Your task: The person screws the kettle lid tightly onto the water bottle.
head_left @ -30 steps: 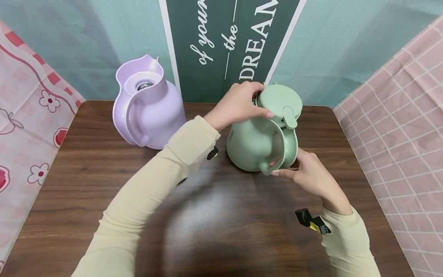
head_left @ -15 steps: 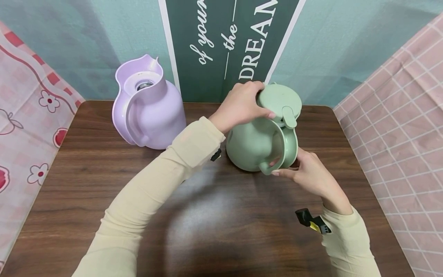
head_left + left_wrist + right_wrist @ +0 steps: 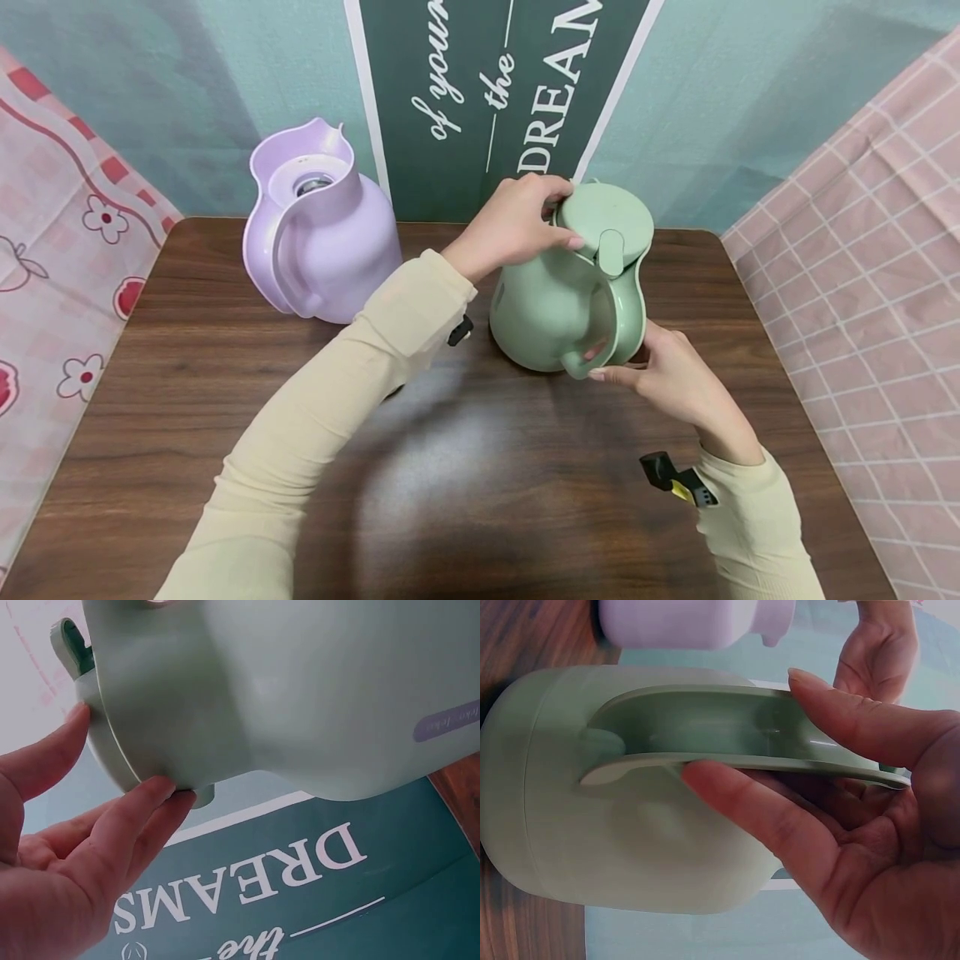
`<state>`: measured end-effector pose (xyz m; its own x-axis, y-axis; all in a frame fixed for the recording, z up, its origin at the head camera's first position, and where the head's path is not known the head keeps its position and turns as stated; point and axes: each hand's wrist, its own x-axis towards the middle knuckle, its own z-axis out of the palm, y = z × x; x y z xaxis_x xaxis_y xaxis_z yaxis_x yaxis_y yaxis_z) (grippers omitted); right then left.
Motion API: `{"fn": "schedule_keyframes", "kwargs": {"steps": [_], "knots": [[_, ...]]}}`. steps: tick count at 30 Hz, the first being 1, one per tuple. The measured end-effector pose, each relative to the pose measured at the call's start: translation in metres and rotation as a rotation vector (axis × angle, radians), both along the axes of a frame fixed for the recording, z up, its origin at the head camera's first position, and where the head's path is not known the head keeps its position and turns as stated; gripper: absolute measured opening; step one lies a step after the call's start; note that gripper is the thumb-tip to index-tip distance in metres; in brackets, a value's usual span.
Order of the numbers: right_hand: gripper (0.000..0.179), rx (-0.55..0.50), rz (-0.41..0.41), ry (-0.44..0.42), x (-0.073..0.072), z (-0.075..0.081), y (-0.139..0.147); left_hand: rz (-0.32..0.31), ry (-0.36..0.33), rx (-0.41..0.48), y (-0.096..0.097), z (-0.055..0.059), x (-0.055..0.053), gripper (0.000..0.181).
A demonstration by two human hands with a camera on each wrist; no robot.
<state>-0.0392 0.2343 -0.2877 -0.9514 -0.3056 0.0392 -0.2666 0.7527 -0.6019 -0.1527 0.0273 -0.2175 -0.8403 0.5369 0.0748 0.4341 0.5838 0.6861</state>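
Note:
A pale green thermos jug [image 3: 532, 321] stands on the table's right half, its handle [image 3: 632, 321] towards the front right. On its top is a round green lid [image 3: 606, 215] with a small tab [image 3: 611, 252] at the handle side. My left hand [image 3: 517, 225] holds the lid's left edge, thumb in front and fingers behind; the left wrist view shows the fingertips [image 3: 161, 787] against the rim. Lower down, my right hand [image 3: 678, 375] grips the handle between thumb and fingers, as the right wrist view also shows. The handle's underside hides part of the right fingers.
To the left, a lilac thermos jug [image 3: 348, 250] stands without a lid, its mouth uncovered. Both jugs are on a dark wooden table [image 3: 465, 500]. A teal cloth backdrop [image 3: 750, 100] with white lettering hangs behind, and patterned pink cloths flank both sides.
The green lid has turned, its tab swinging to the left as seen from above. My left hand shifted slightly forward, then back with the lid. The right hand and the jug's body stay still.

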Motion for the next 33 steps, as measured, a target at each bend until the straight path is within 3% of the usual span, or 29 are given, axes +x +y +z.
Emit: {"fn": "schedule_keyframes", "kwargs": {"steps": [7,15,20,33], "knots": [[0.027,-0.003,-0.023,-0.016,0.001,0.000,-0.001,0.018,-0.021,-0.048,0.004,0.000,0.001,0.048],[0.023,-0.022,0.007,-0.016,0.000,-0.001,0.001,0.076,-0.007,-0.061,0.009,0.000,0.006,0.047],[0.023,-0.011,0.007,-0.010,0.000,-0.001,0.001,0.062,0.008,-0.080,0.009,0.000,0.005,0.048],[0.023,-0.007,-0.004,-0.025,-0.001,0.001,0.000,0.019,0.006,0.027,-0.001,-0.003,0.000,0.036]]}}
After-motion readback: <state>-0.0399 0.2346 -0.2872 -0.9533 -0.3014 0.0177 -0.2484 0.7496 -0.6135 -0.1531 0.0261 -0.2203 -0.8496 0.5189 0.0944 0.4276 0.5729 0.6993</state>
